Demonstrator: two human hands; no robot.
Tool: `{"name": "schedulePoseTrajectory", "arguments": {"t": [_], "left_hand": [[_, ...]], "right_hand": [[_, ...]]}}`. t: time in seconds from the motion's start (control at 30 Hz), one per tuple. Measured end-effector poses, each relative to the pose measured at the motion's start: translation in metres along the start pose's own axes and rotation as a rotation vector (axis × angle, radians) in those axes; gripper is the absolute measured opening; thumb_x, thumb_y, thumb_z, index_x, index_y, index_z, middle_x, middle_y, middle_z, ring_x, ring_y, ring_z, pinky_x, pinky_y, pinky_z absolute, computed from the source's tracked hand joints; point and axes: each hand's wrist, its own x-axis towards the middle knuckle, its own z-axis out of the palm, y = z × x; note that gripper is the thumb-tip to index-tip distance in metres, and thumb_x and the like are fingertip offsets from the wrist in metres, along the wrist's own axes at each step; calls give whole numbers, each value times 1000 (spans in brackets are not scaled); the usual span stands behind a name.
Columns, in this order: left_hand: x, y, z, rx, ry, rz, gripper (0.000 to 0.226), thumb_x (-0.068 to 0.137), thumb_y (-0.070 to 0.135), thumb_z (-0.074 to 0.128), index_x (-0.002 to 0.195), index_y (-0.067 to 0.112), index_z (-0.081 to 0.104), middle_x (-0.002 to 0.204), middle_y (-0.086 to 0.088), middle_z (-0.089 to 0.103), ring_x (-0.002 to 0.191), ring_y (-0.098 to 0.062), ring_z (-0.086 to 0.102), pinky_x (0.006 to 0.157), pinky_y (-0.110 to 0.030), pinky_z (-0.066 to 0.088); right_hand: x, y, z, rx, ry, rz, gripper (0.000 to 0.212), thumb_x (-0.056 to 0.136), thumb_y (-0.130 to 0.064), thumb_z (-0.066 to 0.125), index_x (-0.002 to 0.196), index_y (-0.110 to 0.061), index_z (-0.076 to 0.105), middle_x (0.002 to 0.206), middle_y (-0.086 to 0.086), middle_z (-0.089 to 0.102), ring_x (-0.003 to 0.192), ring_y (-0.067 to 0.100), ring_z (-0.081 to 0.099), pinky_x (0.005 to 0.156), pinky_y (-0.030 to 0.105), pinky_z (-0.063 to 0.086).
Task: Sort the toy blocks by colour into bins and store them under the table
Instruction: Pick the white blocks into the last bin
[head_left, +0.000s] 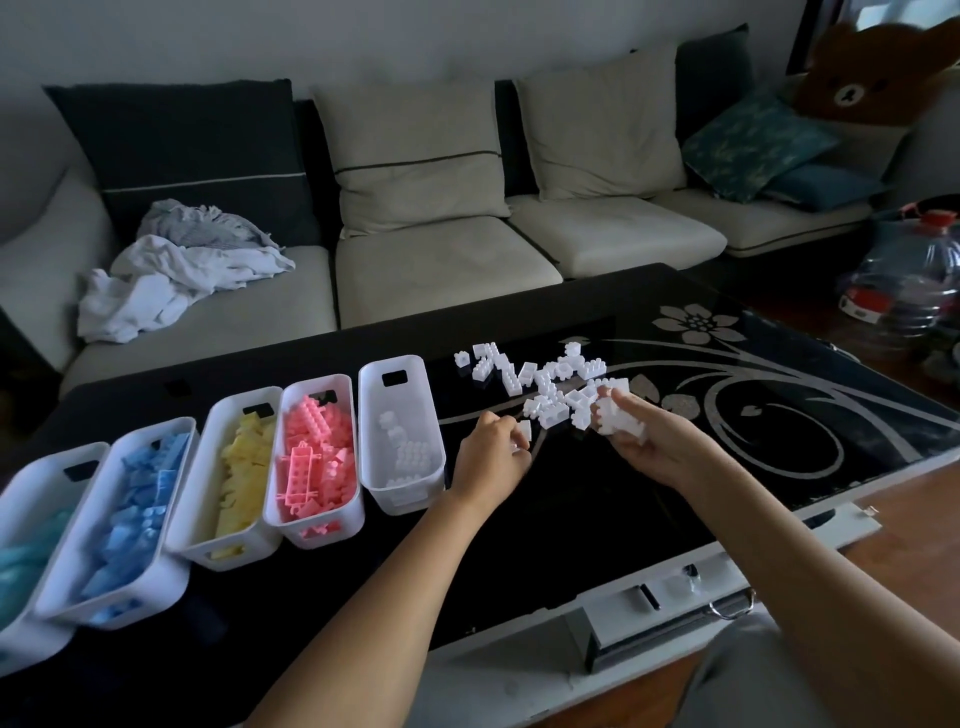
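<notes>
Left hand (493, 452) is pinching one white block (523, 432), right hand (644, 441) is clutching several, both gathering loads for the white bin (405, 499) alongside.

White blocks (545, 387) on a black table (779, 415) with pale floral pattern.

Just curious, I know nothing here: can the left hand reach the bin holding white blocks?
Probably yes: the left hand, pinching a white block, is just beside the bin, whose top is open, nothing between.
</notes>
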Motion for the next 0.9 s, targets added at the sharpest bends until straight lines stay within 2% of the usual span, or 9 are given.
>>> {"name": "schedulePoseTrajectory", "arguments": {"t": [0.13,0.23,0.33,0.47,0.6,0.67,0.73,0.83,0.9], "left_hand": [[-3,20,-36,-158,151,46,7,83,7,63,82,13,62,99,5,51,88,-8,57,68,-1,36],[-3,16,-78,-135,341,-29,6,82,8,62,82,14,63,97,5,51,81,-9,53,65,-9,34],[-7,-13,-107,-25,387,-146,6,84,9,60,86,10,65,93,5,52,79,-10,54,61,-16,35],[-21,-40,-117,100,293,-251,13,87,11,59,97,8,66,96,-1,68,73,-10,59,55,-11,38],[-28,-47,-114,100,145,-203,23,86,20,64,109,15,65,110,0,67,84,-12,64,66,-16,42],[-29,-47,-114,160,63,-161,29,85,25,66,112,15,63,110,0,65,90,-15,63,73,-19,40],[-29,-50,-115,159,33,-169,30,85,28,67,111,16,62,109,1,65,91,-14,63,74,-19,41],[-31,-53,-116,127,6,-184,36,83,35,69,114,19,60,112,3,61,93,-14,62,79,-21,43],[-31,-53,-117,111,-12,-183,37,83,36,69,115,19,59,114,2,60,90,-13,61,76,-23,45]], "right_hand": [[1,-8,14,138,-35,55,19,86,-18,58,100,-6,61,87,9,60,75,13,58,33,12,36],[3,-9,42,40,-109,70,15,93,-17,53,99,-7,61,86,9,62,67,11,61,34,11,37],[10,-1,83,-142,-183,86,16,90,-18,58,100,-7,63,90,12,63,71,15,63,35,13,40],[17,18,145,-342,-211,131,9,90,-14,61,90,-6,64,79,9,65,63,13,65,40,13,46],[36,37,189,-466,-220,127,16,94,-6,52,80,1,56,76,14,54,64,21,58,55,23,55],[42,42,199,-563,-210,119,10,93,-3,51,94,6,56,80,15,55,76,27,62,75,35,57],[41,39,205,-644,-209,108,27,93,1,48,119,5,52,90,13,56,101,32,60,89,38,53],[36,28,207,-634,-232,114,38,98,-2,41,136,1,43,131,20,48,126,41,44,86,46,49],[36,20,203,-653,-246,102,37,100,-6,38,137,-1,44,138,21,44,125,41,45,87,45,50]]}}
